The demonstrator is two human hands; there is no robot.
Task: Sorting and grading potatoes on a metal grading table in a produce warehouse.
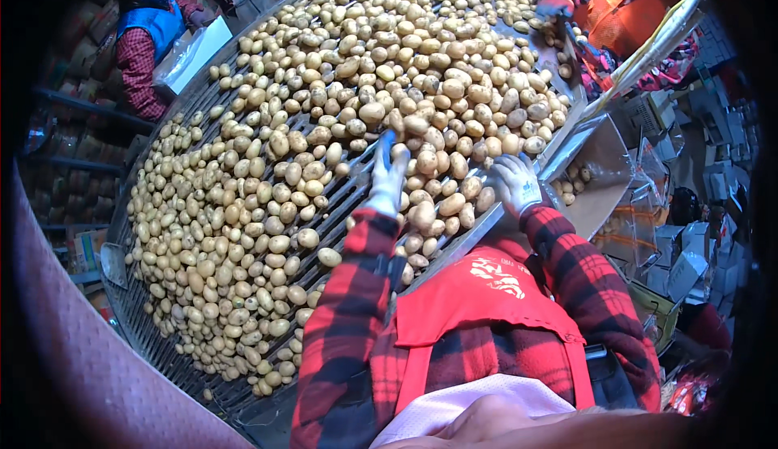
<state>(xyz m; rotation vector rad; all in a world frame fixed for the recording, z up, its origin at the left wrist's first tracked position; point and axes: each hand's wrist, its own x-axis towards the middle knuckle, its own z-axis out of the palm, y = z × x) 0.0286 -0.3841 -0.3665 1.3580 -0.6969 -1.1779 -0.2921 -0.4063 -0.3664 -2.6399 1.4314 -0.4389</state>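
Note:
A large spread of pale yellow potatoes (235, 230) covers a slatted metal sorting table (350, 192) in front of me. My left hand (389, 175), in a white glove with blue fingertips, reaches in among the potatoes, its fingers stretched forward against a few of them. My right hand (515, 181), in a similar glove, lies by the table's near right edge, fingers apart and touching the potatoes there. Neither hand visibly grips a potato, though some fingertips are partly hidden.
An open cardboard box (604, 177) with potatoes inside stands beside the table at right. A person in an orange vest (620, 11) works at the far right. Another in a blue vest (154, 26) is at far left, near a white box (198, 53).

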